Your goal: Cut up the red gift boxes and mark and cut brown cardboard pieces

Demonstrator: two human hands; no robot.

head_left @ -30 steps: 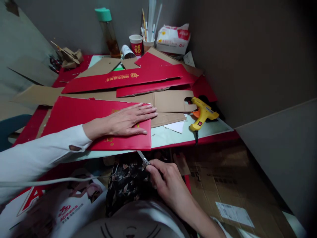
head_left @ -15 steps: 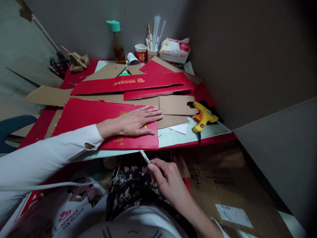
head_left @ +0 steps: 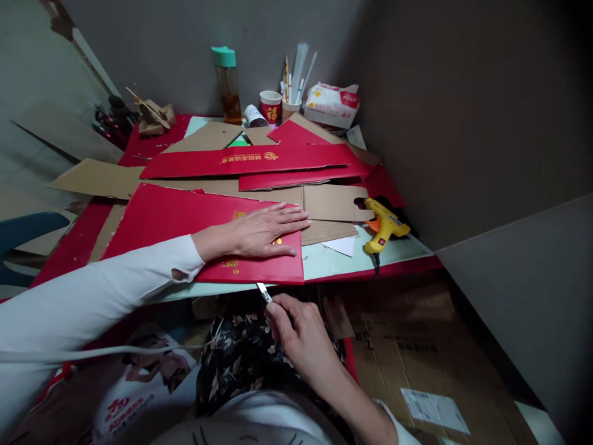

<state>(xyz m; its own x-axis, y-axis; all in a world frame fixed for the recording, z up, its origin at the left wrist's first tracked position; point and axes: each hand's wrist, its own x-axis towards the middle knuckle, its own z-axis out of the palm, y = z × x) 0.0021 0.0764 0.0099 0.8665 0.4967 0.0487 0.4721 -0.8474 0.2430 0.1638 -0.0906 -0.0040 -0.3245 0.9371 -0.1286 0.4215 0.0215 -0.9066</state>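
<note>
My left hand point(head_left: 262, 232) lies flat, fingers stretched out, on a red cardboard sheet point(head_left: 176, 216) with gold print near its right end. The sheet rests along the table's front edge. In my right hand point(head_left: 296, 324) is a utility knife point(head_left: 264, 293), gripped low in front of the table. Its blade points up and left, with the tip at or just under the sheet's near edge; whether it touches the sheet I cannot tell. Most of the knife's handle is hidden by my fingers.
A yellow hot glue gun point(head_left: 384, 225) lies at the table's right. Behind are red and brown cardboard pieces point(head_left: 245, 162), a bottle point(head_left: 228, 86), a red paper cup point(head_left: 271, 106) and a tissue pack point(head_left: 332, 104). A large cardboard box point(head_left: 407, 364) is on the floor, right.
My right hand and the knife have moved slightly left along the sheet's near edge. My left hand stays pressed on the sheet. The view has shifted a little.
</note>
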